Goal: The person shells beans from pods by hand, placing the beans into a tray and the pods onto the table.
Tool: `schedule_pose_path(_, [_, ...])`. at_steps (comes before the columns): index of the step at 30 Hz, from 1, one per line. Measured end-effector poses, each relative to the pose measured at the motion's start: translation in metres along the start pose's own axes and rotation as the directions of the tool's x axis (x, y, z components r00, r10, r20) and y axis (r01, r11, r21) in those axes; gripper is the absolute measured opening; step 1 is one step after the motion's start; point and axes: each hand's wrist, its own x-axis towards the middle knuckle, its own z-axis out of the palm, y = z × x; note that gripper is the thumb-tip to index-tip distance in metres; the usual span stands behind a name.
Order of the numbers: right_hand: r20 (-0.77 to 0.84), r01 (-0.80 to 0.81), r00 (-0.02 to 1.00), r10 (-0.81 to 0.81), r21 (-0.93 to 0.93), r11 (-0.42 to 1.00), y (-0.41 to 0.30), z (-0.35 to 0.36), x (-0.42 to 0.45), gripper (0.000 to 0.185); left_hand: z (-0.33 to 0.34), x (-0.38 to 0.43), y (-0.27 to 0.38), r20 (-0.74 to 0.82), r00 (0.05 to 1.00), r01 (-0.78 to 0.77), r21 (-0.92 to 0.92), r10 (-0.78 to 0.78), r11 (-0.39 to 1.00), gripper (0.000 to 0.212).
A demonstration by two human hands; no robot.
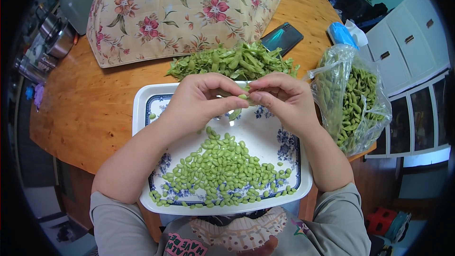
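My left hand and my right hand meet above the far part of a white tray with a blue floral pattern. Between the fingertips of both is a green soybean pod, with a pale green bean showing at it. The fingers hide part of the pod. Below the hands, a heap of shelled green soybeans spreads over the near half of the tray. Just past the tray's far rim lies a pile of green pods and empty shells. A clear plastic bag of whole pods stands right of the tray.
A floral fabric food cover occupies the far left of the wooden table. A dark smartphone lies beside it, touching the shell pile. A blue tissue pack is behind the bag. Metal pots stand at the left.
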Motion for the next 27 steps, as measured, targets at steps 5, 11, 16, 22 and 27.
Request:
schedule_pose_path(5, [0.001,-0.148,0.989,0.150,0.190,0.970,-0.005,-0.007,0.001,0.024,0.002,-0.001,0.000,0.010,0.990,-0.142,-0.041,0.143,0.989,0.014])
schedule_pose_path(11, [-0.005,-0.147,0.988,0.152,0.238,0.960,-0.003,-0.010,0.003,0.023,-0.003,-0.001,0.000,0.252,0.889,-0.447,0.302,0.382,0.842,0.023])
schedule_pose_path(16, [0.001,-0.099,0.995,0.101,0.214,0.972,-0.005,-0.009,0.000,0.020,0.001,-0.006,0.003,0.312,0.916,-0.370,0.408,0.253,0.835,0.038])
schedule_pose_path(22, [0.032,-0.008,0.999,0.005,0.118,0.993,-0.002,-0.005,-0.005,0.015,0.005,-0.003,0.006,0.119,0.973,-0.229,0.375,0.199,0.898,0.024])
schedule_pose_path(27, [0.066,0.037,0.997,-0.037,0.001,0.999,-0.010,-0.002,-0.006,0.009,0.004,-0.004,0.004,0.074,0.988,-0.152,0.256,0.137,0.955,0.020])
